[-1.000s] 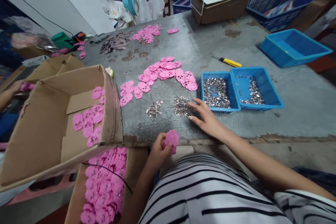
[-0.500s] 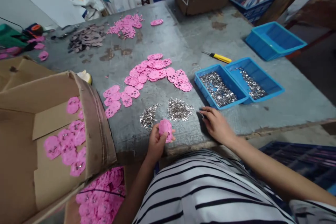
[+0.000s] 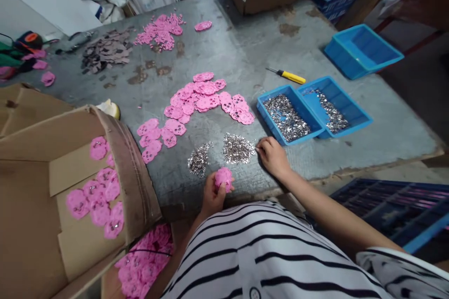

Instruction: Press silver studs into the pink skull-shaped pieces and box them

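Note:
My left hand (image 3: 214, 192) grips a pink flower-shaped plastic piece (image 3: 223, 178) close to the table's near edge, thumb on top. At the right side of a pile of small shiny metal parts (image 3: 238, 148), my right hand (image 3: 273, 155) has its thumb and fingers pinched together; whatever lies between the fingertips is too small to make out. A smaller pile of metal parts (image 3: 199, 159) is just beyond my left hand. Further back, several flat pink pieces with holes (image 3: 196, 96) lie overlapping in an arc.
Two blue trays (image 3: 260, 108) of metal parts stand to the right, with a yellow-handled screwdriver (image 3: 293, 77) behind them. Another blue tray (image 3: 365, 51) sits further right. An open cardboard box (image 3: 135, 182) holding pink pieces stands at the left. Grey scraps (image 3: 107, 51) lie at the back.
My right hand has moved left to the edge of the larger metal pile, and its fingers have drawn into a pinch. The left hand keeps its hold. The camera view has shifted slightly.

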`<control>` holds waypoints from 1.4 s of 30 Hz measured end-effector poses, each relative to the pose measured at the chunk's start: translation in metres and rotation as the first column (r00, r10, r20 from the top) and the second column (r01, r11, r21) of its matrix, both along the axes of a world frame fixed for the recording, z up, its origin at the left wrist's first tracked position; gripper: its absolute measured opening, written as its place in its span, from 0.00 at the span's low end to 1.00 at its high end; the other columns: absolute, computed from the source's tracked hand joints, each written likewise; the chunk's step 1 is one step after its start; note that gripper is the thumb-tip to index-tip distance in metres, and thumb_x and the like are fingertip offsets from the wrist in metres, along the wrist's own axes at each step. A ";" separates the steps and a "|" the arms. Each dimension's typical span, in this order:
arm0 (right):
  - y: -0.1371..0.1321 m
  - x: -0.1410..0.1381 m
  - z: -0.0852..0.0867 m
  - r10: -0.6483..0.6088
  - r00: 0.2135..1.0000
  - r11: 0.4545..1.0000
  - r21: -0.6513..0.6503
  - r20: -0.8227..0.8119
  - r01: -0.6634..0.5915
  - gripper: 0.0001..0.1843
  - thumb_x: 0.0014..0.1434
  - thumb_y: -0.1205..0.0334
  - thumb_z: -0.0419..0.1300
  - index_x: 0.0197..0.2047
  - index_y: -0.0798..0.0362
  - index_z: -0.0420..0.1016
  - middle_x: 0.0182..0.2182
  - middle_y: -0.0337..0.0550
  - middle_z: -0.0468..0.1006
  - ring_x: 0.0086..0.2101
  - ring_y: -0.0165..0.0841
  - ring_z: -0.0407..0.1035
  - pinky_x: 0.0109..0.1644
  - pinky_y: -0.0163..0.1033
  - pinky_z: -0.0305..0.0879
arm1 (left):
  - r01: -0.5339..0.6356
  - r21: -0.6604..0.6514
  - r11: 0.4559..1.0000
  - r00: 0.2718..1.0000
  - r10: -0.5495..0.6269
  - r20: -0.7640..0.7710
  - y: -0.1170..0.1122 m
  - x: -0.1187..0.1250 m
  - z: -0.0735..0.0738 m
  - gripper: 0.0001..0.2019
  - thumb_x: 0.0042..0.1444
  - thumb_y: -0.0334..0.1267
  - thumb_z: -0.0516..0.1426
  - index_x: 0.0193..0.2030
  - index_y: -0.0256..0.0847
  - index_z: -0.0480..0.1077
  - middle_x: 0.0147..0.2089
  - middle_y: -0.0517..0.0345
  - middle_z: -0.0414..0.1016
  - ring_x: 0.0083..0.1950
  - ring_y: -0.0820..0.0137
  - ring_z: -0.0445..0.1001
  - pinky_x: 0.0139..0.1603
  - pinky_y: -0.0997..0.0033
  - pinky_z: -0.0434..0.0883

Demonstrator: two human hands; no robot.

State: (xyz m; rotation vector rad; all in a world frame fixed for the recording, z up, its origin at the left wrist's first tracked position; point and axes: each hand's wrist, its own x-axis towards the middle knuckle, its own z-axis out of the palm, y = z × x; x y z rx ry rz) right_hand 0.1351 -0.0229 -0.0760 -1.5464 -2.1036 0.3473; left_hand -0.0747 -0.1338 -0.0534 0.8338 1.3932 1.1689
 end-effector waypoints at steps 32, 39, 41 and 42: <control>0.010 -0.010 -0.012 0.097 0.995 0.994 0.050 0.005 -0.098 0.10 0.60 0.71 0.51 0.32 0.53 0.72 0.36 0.51 0.74 0.35 0.39 0.67 0.38 0.42 0.62 | -0.140 0.000 0.990 0.990 0.140 0.013 0.025 -0.004 -0.002 0.28 0.44 0.55 0.65 0.45 0.39 0.64 0.33 0.54 0.80 0.25 0.72 0.75 0.28 0.74 0.71; 0.012 -0.004 -0.016 0.162 0.972 0.986 0.080 -0.173 -0.150 0.09 0.61 0.67 0.50 0.30 0.51 0.66 0.30 0.48 0.73 0.33 0.38 0.69 0.37 0.42 0.65 | -0.217 -0.001 0.976 0.973 0.216 0.082 0.030 0.005 0.001 0.27 0.40 0.51 0.66 0.43 0.38 0.65 0.30 0.56 0.78 0.24 0.72 0.74 0.27 0.74 0.69; 0.010 -0.004 -0.014 0.188 0.951 0.982 0.064 -0.247 -0.178 0.09 0.62 0.65 0.49 0.30 0.50 0.65 0.28 0.45 0.73 0.31 0.37 0.68 0.36 0.41 0.65 | -0.224 0.018 0.974 0.970 0.221 0.102 0.031 0.011 -0.004 0.27 0.41 0.51 0.67 0.44 0.38 0.66 0.31 0.55 0.79 0.25 0.73 0.73 0.29 0.74 0.69; 0.008 -0.005 -0.013 0.203 0.939 0.979 0.052 -0.278 -0.196 0.09 0.63 0.64 0.49 0.30 0.50 0.64 0.28 0.45 0.73 0.30 0.37 0.68 0.35 0.41 0.65 | -0.225 0.022 0.974 0.969 0.222 0.108 0.032 0.014 -0.008 0.28 0.41 0.50 0.67 0.44 0.37 0.66 0.32 0.54 0.79 0.25 0.73 0.73 0.29 0.74 0.69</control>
